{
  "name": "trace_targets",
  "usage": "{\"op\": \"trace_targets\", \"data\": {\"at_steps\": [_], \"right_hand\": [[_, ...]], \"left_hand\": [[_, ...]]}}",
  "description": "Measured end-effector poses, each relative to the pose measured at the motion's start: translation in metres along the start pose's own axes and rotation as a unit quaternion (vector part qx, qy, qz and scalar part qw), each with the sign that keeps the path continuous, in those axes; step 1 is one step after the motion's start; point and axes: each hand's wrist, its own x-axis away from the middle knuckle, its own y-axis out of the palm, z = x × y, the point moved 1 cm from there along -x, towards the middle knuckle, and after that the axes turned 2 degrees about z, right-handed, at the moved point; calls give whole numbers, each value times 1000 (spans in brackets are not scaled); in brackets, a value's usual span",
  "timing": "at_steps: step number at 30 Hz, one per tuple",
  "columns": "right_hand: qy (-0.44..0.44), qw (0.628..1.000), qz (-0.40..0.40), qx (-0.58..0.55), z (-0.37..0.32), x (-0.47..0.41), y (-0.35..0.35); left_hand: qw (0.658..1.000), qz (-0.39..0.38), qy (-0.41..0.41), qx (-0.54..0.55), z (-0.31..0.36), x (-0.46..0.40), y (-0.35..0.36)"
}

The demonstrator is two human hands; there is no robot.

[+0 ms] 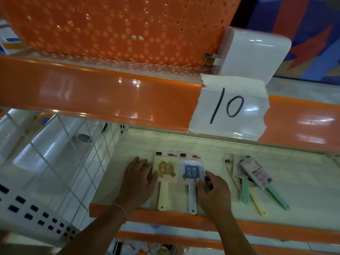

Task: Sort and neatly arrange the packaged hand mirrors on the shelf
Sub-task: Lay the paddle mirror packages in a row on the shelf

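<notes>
Left hand (pixel 140 178) spread flat beside yellow mirror (pixel 165 173); right hand (pixel 214 188) pinching blue mirror (pixel 192 174). Touching side by side on shelf (pixel 303 183); handles overhanging front edge.

2 mirrors (pixel 179 173) left of pile (pixel 250 178)

Orange basket (pixel 114 28) dotted with holes; orange shelf edge (pixel 92 96) with a white label (pixel 230 107) — black "10"; mirrors: cream-yellow (pixel 166 173), pale blue (pixel 192 173), mint-green handles (pixel 245 192).
</notes>
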Motion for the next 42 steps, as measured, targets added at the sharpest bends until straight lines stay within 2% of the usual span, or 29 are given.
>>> {"op": "trace_targets", "data": {"at_steps": [3, 10, 42], "right_hand": [[-29, 999, -23, 19, 5, -1, 2], [-18, 999, -20, 24, 8, -3, 4], [-6, 999, -22, 28, 9, -3, 5]], "left_hand": [[1000, -11, 15, -14, 1, 1, 0], [998, -44, 38, -35, 7, 3, -2], [996, -35, 66, -46, 9, 3, -2]]}}
